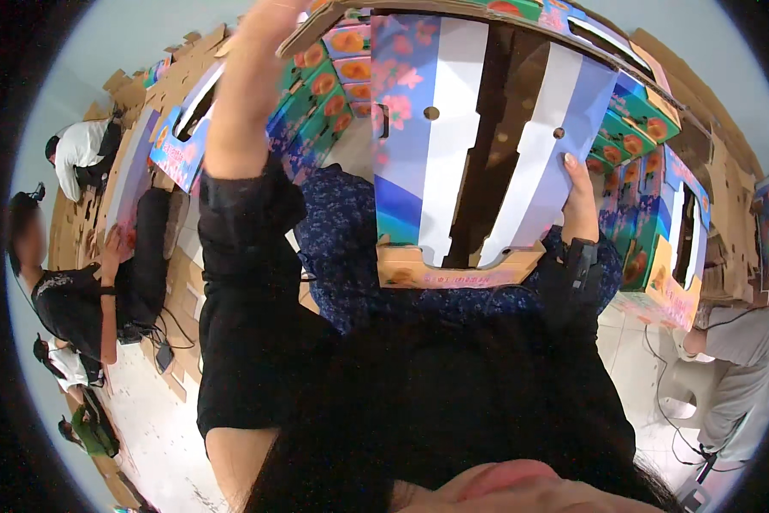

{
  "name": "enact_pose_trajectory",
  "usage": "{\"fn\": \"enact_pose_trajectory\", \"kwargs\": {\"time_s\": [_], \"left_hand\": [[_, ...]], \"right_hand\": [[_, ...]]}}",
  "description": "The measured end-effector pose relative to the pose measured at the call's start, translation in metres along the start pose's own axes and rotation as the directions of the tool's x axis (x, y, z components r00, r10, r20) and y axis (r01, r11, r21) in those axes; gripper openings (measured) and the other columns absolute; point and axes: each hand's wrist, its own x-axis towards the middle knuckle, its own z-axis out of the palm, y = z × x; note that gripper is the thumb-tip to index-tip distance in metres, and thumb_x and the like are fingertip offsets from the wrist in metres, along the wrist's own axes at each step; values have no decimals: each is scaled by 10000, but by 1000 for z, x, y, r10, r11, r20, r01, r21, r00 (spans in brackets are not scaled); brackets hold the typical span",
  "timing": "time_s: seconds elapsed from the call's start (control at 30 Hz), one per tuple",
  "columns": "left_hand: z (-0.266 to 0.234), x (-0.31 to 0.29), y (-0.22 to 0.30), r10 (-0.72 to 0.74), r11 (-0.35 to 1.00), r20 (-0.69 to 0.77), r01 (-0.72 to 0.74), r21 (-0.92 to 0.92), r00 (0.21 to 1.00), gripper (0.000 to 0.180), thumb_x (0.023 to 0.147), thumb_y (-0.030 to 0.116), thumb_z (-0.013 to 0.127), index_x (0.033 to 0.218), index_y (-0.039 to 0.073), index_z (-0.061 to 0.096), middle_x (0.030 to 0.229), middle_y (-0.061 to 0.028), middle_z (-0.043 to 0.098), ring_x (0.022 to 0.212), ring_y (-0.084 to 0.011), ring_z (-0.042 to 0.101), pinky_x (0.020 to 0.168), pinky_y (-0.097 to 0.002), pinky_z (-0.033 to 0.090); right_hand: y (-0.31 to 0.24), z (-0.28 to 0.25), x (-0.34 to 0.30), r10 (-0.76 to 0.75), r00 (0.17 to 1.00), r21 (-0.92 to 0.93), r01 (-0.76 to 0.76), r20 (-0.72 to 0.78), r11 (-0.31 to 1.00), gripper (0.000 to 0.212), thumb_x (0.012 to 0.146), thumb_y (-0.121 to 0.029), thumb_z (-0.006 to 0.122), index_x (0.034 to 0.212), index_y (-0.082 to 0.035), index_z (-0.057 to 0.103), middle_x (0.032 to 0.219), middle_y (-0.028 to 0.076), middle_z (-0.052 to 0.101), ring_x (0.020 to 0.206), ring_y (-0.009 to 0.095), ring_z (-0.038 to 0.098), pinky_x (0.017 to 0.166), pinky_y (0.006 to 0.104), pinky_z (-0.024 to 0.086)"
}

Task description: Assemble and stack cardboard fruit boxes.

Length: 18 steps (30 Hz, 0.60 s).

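I hold a printed cardboard box (453, 128) raised in front of me, its blue, white and pink flowered underside facing the camera. Its bottom flaps stand slightly apart, so a dark brown gap runs down the middle. My right hand (577, 201) grips the box's right flap edge, fingers laid on the white panel. My left hand (263, 24) is raised high at the top left, at the box's brown upper flap; it is blurred and partly cut off by the frame's edge. Both forearms wear black sleeves.
Stacks of green and blue fruit-print cartons (636, 128) rise behind the box. Flattened brown cardboard (149, 85) lies at the left. Other people work at the left (76, 299), and one in grey stands at the right (743, 359). Cables (166, 329) trail over the pale floor.
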Motion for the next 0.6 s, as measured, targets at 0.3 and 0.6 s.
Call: {"fn": "enact_pose_trajectory", "kwargs": {"time_s": [0.3, 0.6], "left_hand": [[31, -8, -52, 95, 990, 33, -98, 103, 995, 620, 832, 606, 481, 1127, 62, 529, 1281, -168, 451, 1241, -288, 393, 1063, -428, 263], [30, -11, -99, 513, 694, -8, -409, 593, 859, 708, 871, 628, 317, 1155, 18, 538, 1253, -224, 499, 1172, -339, 484, 1024, -436, 319]], "right_hand": [[-1, -1, -4, 24, 999, 36, -23, -46, 999, 717, 774, -388, 657, 1331, -30, 383, 1202, 101, 524, 1058, 209, 545, 902, 326, 446], [-30, 14, 16, -211, 924, 267, 301, -320, 915, 531, 958, -464, 376, 1324, -82, 423, 1290, 75, 503, 1160, 226, 503, 970, 362, 413]]}}
